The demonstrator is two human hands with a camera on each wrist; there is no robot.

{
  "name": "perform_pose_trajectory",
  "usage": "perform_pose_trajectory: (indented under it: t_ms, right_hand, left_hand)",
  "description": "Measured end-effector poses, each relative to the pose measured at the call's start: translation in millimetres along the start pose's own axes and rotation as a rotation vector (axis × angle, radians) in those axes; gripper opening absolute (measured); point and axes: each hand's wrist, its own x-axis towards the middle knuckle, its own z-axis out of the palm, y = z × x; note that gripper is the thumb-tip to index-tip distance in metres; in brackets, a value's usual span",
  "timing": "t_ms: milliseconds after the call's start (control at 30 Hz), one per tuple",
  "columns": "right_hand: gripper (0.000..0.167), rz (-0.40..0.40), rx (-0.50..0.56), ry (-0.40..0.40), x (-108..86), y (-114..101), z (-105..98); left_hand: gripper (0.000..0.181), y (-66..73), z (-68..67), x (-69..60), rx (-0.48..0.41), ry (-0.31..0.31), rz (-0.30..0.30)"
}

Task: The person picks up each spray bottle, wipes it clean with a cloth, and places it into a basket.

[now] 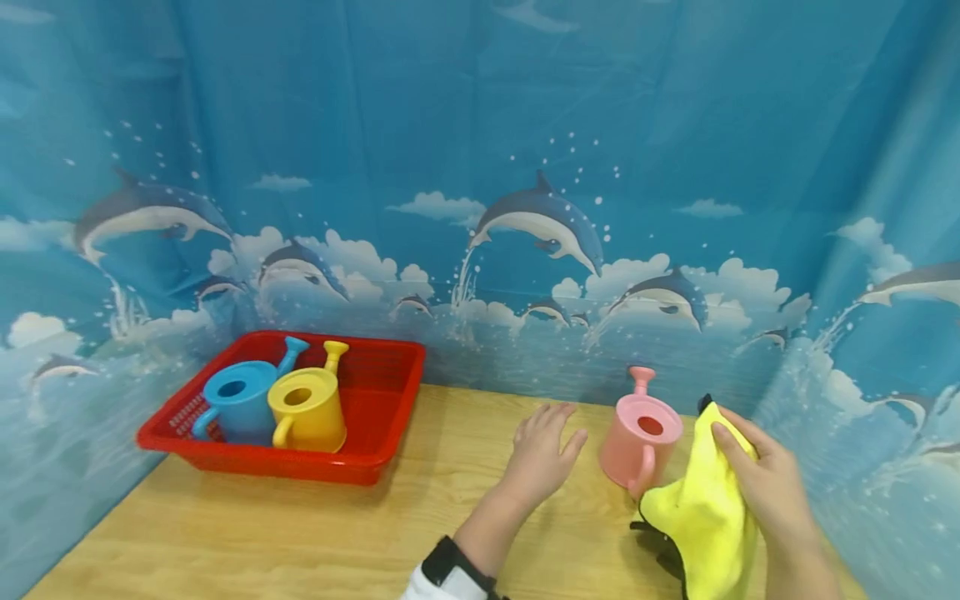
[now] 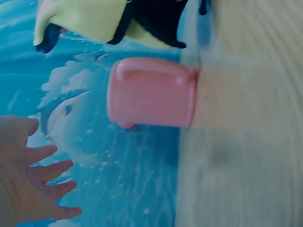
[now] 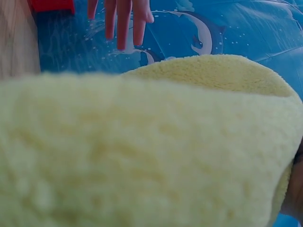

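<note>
A yellow cloth [image 1: 708, 508] with a dark edge hangs from my right hand [image 1: 768, 479], which pinches it near its top between thumb and fingers. Just left of the cloth a pink watering can [image 1: 622, 446] stands upright on the table, spout toward the curtain and handle toward me. My left hand [image 1: 542, 450] is held left of the can, apart from it, fingers spread and holding nothing. In the left wrist view the can [image 2: 151, 97] and the open left hand [image 2: 33, 175] both show. The cloth [image 3: 142, 151] fills most of the right wrist view.
A red plastic basket [image 1: 292, 471] sits at the left of the wooden table [image 1: 315, 542]. Inside it stand a blue watering can [image 1: 243, 412] and a yellow watering can [image 1: 315, 417]. A blue curtain [image 1: 420, 125] printed with dolphins borders the table at the back and sides.
</note>
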Motion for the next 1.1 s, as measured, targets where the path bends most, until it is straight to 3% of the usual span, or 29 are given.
perform_pose_trajectory:
  t_ms: [167,333,433,533,667,800,900,1100]
  right_hand:
    - [0.061,0.008,-0.025,-0.002,0.4,2,-1]
    - [0.065,0.037,-0.010,-0.021,3.4,4,-5]
    - [0.065,0.043,0.003,-0.010,4.2,5,-8]
    - [0.066,0.043,0.010,-0.003,5.5,6,-9]
    - [0.067,0.043,0.005,-0.002,7.1,6,-10]
    - [0.068,0.060,0.017,-0.012,8.4,8,-12]
    - [0.069,0.094,0.033,-0.022,8.9,10,-15]
    - [0.068,0.106,0.028,-0.022,9.2,10,-14]
  left_hand:
    - [0.039,1.9,26.3,5.5,-0.076,-0.055,-0.043]
    - [0.035,9.9,51.8,15.4,-0.354,-0.115,-0.159]
    - [0.034,16.2,64.9,18.9,-0.441,-0.142,-0.214]
    - [0.034,20.6,73.3,20.2,-0.454,-0.157,-0.209]
    - [0.034,21.7,79.0,21.9,-0.489,-0.162,-0.133]
    - [0.030,20.2,82.7,23.6,-0.468,-0.238,-0.079]
    - [0.029,21.0,86.1,25.0,-0.415,-0.308,-0.068]
    - [0.022,24.4,93.9,26.2,-0.370,-0.314,-0.089]
